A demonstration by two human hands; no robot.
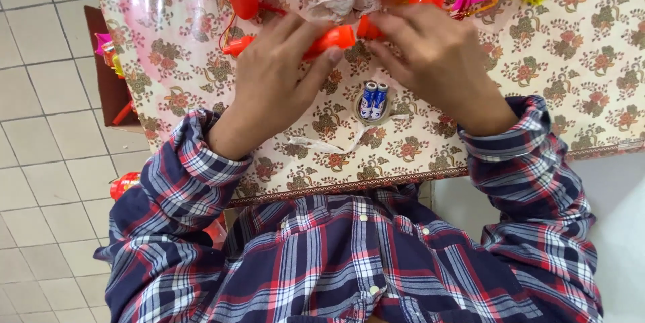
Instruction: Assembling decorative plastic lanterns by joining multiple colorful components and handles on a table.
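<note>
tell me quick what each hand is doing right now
Left hand: closed around the orange plastic handle.
Right hand: fingers pinched on the handle's far end, next to two blue batteries.

Navy-red-white plaid shirt (349, 262), white buttons, long cuffed sleeves.

A long orange plastic handle (322, 42) lies almost level across the flower-patterned desk (578, 61), tilted slightly up to the right. The left hand (272, 84) wraps its middle, so only the two ends show. The right hand (437, 61) pinches a small orange cap (367, 29) at its right tip.
</note>
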